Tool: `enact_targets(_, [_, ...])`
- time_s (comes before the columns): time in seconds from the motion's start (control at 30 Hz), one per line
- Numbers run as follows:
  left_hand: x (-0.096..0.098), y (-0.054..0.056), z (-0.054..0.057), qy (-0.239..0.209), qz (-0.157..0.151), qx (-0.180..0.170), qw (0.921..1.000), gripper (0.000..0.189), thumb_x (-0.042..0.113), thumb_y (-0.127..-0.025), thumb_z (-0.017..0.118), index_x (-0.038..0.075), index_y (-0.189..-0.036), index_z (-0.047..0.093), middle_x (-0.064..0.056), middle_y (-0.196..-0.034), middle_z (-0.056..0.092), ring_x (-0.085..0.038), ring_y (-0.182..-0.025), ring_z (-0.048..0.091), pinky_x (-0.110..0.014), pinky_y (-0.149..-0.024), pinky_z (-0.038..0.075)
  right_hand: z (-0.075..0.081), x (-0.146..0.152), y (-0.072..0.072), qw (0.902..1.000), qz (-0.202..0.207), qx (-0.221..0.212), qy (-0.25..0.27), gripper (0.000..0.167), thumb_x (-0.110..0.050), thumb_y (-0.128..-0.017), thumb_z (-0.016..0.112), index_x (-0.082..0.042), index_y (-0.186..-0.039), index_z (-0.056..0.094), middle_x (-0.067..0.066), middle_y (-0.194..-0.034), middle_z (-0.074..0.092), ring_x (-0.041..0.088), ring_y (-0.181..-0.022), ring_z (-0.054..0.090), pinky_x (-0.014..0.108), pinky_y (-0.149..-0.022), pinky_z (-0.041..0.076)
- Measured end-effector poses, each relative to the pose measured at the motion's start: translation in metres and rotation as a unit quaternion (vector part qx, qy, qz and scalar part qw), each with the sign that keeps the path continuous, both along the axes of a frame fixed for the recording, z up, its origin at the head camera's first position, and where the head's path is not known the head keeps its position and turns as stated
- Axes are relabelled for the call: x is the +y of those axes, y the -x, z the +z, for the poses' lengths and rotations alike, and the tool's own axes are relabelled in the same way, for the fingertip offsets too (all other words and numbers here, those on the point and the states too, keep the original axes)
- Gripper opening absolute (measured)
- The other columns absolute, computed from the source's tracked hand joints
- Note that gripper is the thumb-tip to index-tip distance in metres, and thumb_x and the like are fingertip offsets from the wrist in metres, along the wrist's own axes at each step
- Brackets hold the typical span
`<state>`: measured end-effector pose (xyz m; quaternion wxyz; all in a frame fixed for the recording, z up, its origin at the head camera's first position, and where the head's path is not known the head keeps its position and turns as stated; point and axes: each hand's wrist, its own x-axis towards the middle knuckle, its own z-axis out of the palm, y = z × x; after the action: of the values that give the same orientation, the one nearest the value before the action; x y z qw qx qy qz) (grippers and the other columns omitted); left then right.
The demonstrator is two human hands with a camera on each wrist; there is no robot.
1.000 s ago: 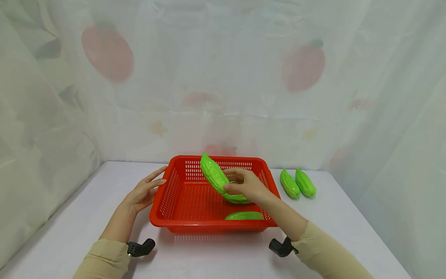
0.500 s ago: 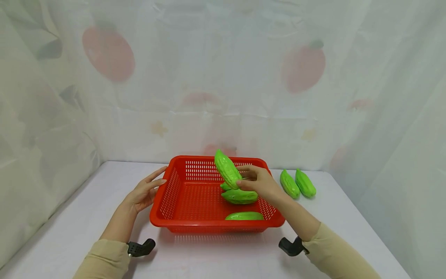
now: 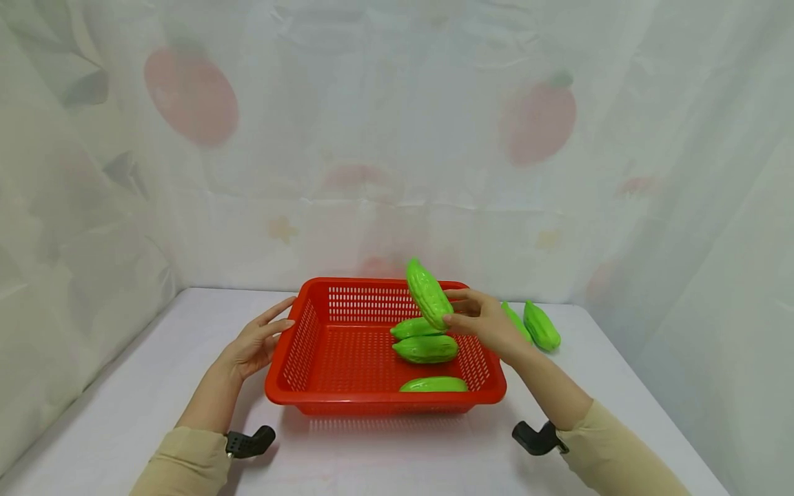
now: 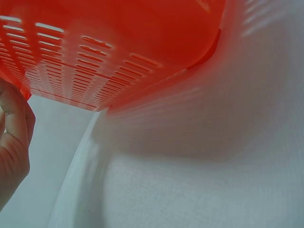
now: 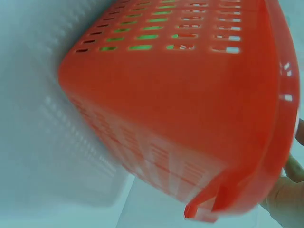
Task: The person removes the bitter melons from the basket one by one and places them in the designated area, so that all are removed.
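Observation:
In the head view my right hand (image 3: 486,322) pinches the lower end of a bright green bitter melon (image 3: 428,295). The melon is tilted, its pointed tip up, above the right part of a red plastic basket (image 3: 384,397). My left hand (image 3: 251,346) touches the left rim of this basket with its fingertips, the fingers loosely extended. Several bitter melons (image 3: 426,349) lie inside on the right side. The left wrist view has part of the left hand (image 4: 13,135) beside the slotted basket wall (image 4: 109,52). At the edge of the right wrist view, the right hand (image 5: 287,197) is mostly cut off.
Two more bitter melons, one (image 3: 542,326) in full sight and one (image 3: 515,320) partly behind the right hand, lie on the white table (image 3: 384,461) right of the basket. A white patterned curtain (image 3: 397,138) hangs behind the table and along both sides.
My right hand has moved right and slightly up with the bitter melon, uncovering more melons in the basket. The left hand stays at the rim.

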<state>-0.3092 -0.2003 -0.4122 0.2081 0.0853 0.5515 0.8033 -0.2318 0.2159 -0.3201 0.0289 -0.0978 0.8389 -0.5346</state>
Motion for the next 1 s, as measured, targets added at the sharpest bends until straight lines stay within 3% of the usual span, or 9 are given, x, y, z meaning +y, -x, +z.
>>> enact_targets(0.33, [-0.001, 0.001, -0.002, -0.008, -0.004, -0.003, 1.0000, 0.068, 0.009, -0.103, 0.047, 0.020, -0.160, 0.012, 0.005, -0.108, 0.072, -0.011, -0.089, 0.072, -0.030, -0.076, 0.063, 0.003, 0.022, 0.001, 0.9998, -0.018, 0.011, 0.002, 0.053, -0.017, -0.094, 0.066, -0.006, -0.143, 0.049, 0.025, -0.134, 0.058, 0.021, -0.106, 0.068, 0.039, -0.095, 0.059])
enact_targets(0.77, [-0.002, 0.001, -0.003, -0.003, 0.000, -0.002, 1.0000, 0.068, 0.009, -0.103, 0.047, 0.020, -0.160, 0.012, 0.005, -0.108, 0.071, -0.011, -0.089, 0.072, -0.030, -0.076, 0.063, 0.011, 0.054, 0.002, 0.9979, -0.056, 0.022, -0.023, 0.057, -0.020, -0.097, 0.063, -0.004, -0.148, 0.042, 0.028, -0.141, 0.053, 0.032, -0.116, 0.066, 0.037, -0.096, 0.058])
enact_targets(1.0, [0.000, -0.001, 0.000, -0.005, -0.001, 0.001, 1.0000, 0.068, 0.009, -0.103, 0.047, 0.019, -0.160, 0.012, 0.005, -0.108, 0.071, -0.011, -0.089, 0.072, -0.030, -0.076, 0.063, 0.005, 0.070, 0.007, 0.9968, -0.078, 0.015, -0.014, 0.058, -0.020, -0.098, 0.061, -0.002, -0.148, 0.040, 0.029, -0.143, 0.050, 0.028, -0.115, 0.066, 0.031, -0.092, 0.059])
